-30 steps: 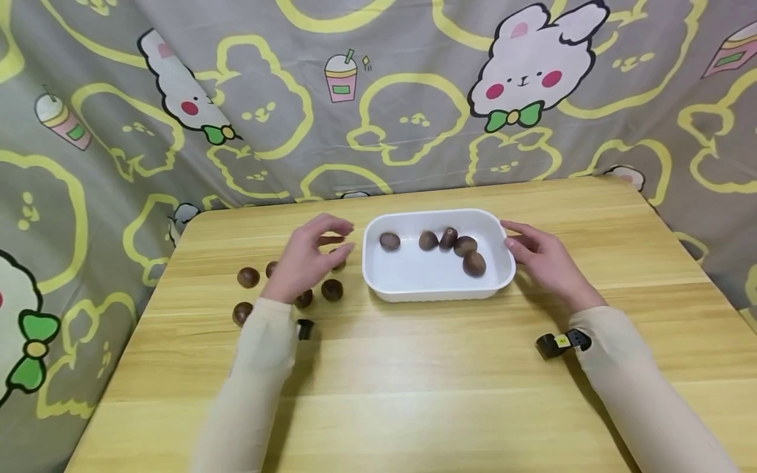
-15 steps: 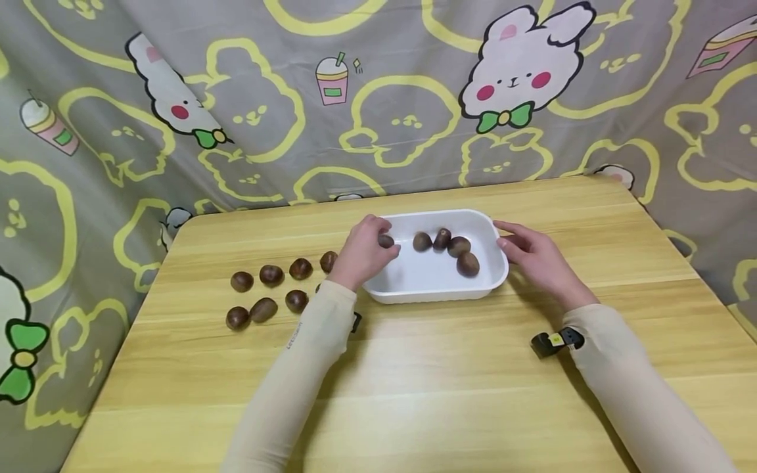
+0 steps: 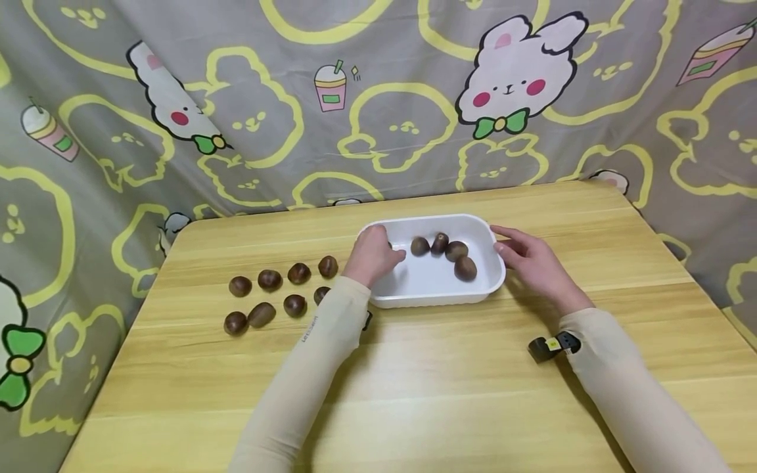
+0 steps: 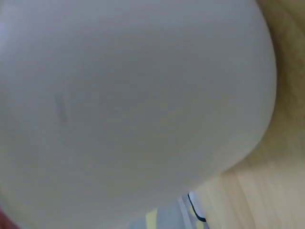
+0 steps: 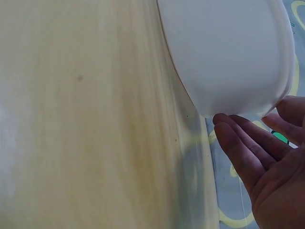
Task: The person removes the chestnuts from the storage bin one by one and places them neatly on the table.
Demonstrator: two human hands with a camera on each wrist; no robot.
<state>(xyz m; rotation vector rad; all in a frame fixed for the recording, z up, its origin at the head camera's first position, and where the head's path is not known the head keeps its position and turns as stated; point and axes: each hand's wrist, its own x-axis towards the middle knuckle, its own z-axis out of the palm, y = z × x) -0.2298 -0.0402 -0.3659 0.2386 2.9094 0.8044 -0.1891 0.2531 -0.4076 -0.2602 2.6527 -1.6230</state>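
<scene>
Along the forearm of the left sleeve point(image 3: 322, 361) we make out one short line of dark lettering point(image 3: 310, 329), running lengthwise, but in the head view it is too small and soft for us to spell out. On the black device point(image 3: 539, 351) at the right cuff we see a little yellow label point(image 3: 553, 344), too tiny for us to read, so we can give no word or number

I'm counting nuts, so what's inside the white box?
Four brown nuts show clearly inside the white box, toward its middle and right. The left hand covers part of the left end, hiding whatever is under it.
</scene>
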